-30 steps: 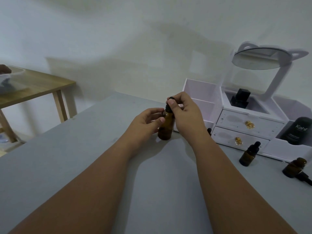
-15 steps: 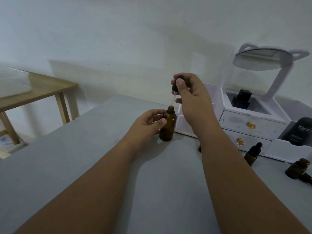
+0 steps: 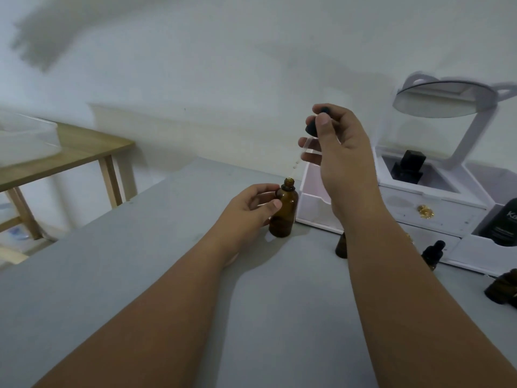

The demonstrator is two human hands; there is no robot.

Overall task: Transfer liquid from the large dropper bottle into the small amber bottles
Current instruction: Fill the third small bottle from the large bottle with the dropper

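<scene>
The large amber bottle (image 3: 284,212) stands upright and uncapped on the grey table (image 3: 140,275). My left hand (image 3: 251,208) holds its side with thumb and fingers. My right hand (image 3: 340,144) is raised above and to the right, pinching the black bulb of the dropper (image 3: 314,127); its glass tube slants down-left, tip just above the bottle's mouth. A small amber bottle (image 3: 340,247) shows partly behind my right forearm. Another small bottle with a black dropper cap (image 3: 432,254) stands further right. A third bottle (image 3: 503,287) lies at the right edge.
A white cosmetic organiser (image 3: 419,203) with drawers, gold knobs and a tilted round mirror (image 3: 444,100) stands at the back right, holding a black bottle (image 3: 503,222) and black boxes. A wooden side table (image 3: 70,155) stands to the left beyond the table's edge.
My right hand unscrewed the dropper cap and lifted it up out of the large bottle; the tube now clears the mouth. My left hand stayed on the bottle.
</scene>
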